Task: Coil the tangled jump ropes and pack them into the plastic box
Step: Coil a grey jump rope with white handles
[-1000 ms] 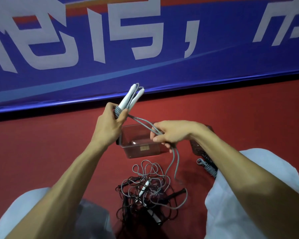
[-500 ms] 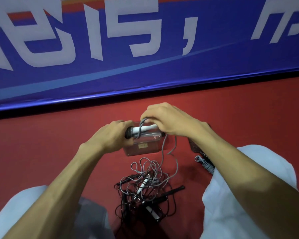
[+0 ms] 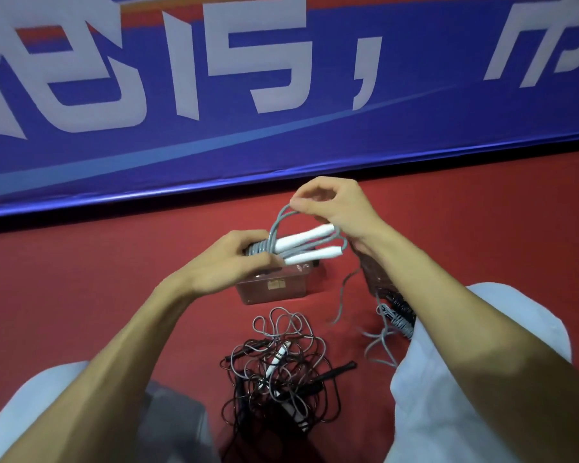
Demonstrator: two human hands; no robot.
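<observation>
Left hand (image 3: 229, 262) directly above the plastic box (image 3: 274, 290), fingers curled tight round the grey end of the paired white handles (image 3: 310, 242). Handles lie roughly level, white tips pointing right.

Right hand (image 3: 338, 208) above and behind the box, thumb and fingertips pinching a loop of the grey cord (image 3: 278, 222); other fingers loosely bent.

Change: a second ago the handles stood upright in the left hand and the cord ran out slack to the right hand. They were then tipped level over the box, and the right hand has since risen from on top of them with a fresh loop. Several turns now sit round the handle ends at the left fingers.

Reading: wrapping is well under way for this rope, not finished. A free tail hangs right of the box.

Box contents not discernible. Tangled ropes (image 3: 281, 372) lie in front of the box, still unsorted; one coiled rope (image 3: 396, 317) lies to its right, not yet packed.
</observation>
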